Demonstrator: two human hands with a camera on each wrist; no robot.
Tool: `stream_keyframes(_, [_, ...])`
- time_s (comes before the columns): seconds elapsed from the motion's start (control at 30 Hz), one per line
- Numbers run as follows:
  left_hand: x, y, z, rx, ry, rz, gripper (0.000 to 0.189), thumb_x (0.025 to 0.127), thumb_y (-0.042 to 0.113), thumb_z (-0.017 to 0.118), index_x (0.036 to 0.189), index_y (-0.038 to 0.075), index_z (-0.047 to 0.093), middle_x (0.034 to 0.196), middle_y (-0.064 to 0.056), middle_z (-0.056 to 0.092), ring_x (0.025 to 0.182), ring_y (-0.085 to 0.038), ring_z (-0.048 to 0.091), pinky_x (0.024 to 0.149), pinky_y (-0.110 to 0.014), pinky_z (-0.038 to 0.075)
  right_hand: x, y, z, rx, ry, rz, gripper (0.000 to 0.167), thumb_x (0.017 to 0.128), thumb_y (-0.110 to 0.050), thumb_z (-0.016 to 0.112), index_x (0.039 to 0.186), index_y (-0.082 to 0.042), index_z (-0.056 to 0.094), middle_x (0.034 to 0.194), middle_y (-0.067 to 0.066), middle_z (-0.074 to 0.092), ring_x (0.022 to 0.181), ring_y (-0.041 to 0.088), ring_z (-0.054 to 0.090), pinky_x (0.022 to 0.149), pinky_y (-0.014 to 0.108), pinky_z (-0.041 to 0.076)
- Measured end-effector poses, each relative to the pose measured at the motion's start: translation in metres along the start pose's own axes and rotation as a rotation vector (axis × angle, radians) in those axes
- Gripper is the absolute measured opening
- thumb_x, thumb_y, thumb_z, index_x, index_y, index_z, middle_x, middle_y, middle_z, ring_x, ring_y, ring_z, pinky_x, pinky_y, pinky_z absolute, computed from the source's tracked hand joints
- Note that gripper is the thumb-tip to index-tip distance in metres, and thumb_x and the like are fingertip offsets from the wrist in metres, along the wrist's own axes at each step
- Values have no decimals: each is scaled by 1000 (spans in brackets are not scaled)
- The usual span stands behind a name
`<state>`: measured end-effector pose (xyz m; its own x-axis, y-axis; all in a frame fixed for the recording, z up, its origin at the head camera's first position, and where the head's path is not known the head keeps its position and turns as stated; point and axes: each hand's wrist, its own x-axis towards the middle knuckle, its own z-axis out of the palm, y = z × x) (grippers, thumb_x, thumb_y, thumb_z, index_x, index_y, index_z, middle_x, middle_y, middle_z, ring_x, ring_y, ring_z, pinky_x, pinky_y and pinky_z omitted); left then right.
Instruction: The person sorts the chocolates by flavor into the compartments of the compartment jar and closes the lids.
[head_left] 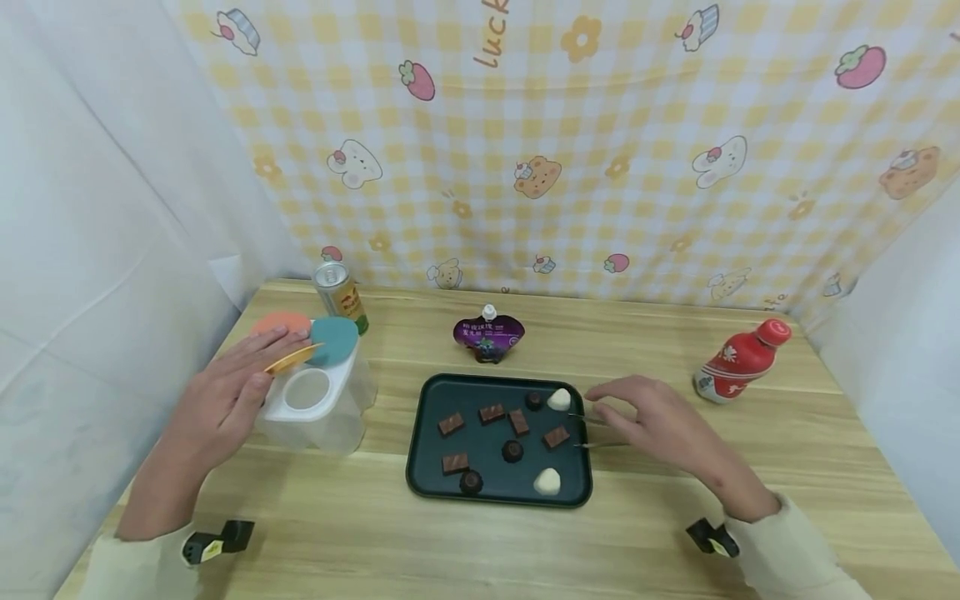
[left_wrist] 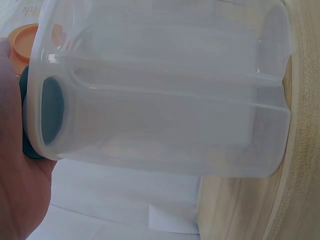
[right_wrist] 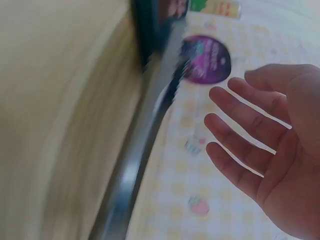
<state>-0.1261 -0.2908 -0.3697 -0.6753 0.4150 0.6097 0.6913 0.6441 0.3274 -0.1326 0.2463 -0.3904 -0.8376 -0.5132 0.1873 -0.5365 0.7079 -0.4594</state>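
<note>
At the left, a translucent plastic container [head_left: 330,421] stands upright with one round opening uncovered. My left hand [head_left: 221,400] reaches over its top and pinches an orange lid [head_left: 295,358], tilted up beside that opening. A teal lid [head_left: 337,340] and a coral lid [head_left: 279,322] cover other openings; the left wrist view shows the container's divided wall up close. My right hand [head_left: 652,421] hovers with spread, relaxed fingers over metal tongs [right_wrist: 132,165], whose tips lie across the right rim of a dark green tray [head_left: 480,492]. Nothing is in that hand.
Chocolate pieces [head_left: 519,422], dark round chocolates [head_left: 512,451] and white ones [head_left: 547,482] lie in the tray. Behind it stands a purple pouch [head_left: 489,335]. A drink can [head_left: 341,296] stands behind the container, and a red bottle [head_left: 742,362] is at the right.
</note>
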Motion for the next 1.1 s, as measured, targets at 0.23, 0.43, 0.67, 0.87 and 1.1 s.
stream_keyframes(0.23, [-1, 2, 0, -13, -11, -34, 44, 113, 28, 38, 139, 8, 66, 147, -6, 59, 143, -16, 44, 119, -27, 27, -25, 21, -4, -39, -12, -30, 24, 91, -11, 79, 115, -12, 77, 113, -4, 74, 108, 22, 69, 91, 50, 57])
stream_keyframes(0.43, [-1, 1, 1, -8, 14, -7, 44, 113, 28, 37, 137, 5, 67, 145, -7, 60, 142, -17, 46, 118, -27, 28, -36, 31, -5, -74, -44, -29, 33, 85, -14, 86, 116, -11, 76, 115, -4, 73, 108, 22, 69, 90, 50, 57])
stream_keyframes(0.67, [-1, -1, 2, 7, 23, 0, 41, 113, 23, 39, 137, 6, 67, 145, -4, 60, 142, -14, 45, 119, -26, 27, -42, 39, -5, -65, -101, 29, 37, 84, -17, 87, 120, -13, 75, 119, -6, 71, 113, 22, 65, 93, 50, 55])
stream_keyframes(0.87, [-1, 0, 2, 13, 24, -7, 40, 113, 22, 39, 137, 7, 67, 145, -4, 60, 142, -13, 45, 118, -25, 27, -45, 40, -4, -33, -131, 84, 35, 86, -16, 85, 120, -16, 75, 117, -8, 70, 112, 20, 65, 93, 50, 55])
stream_keyframes(1.1, [-1, 0, 1, 6, 22, -7, 40, 113, 23, 39, 137, 7, 67, 145, -4, 60, 142, -14, 45, 119, -26, 27, -47, 46, 0, -42, -104, 35, 34, 84, -11, 86, 116, -13, 76, 111, -6, 72, 102, 15, 67, 86, 45, 58])
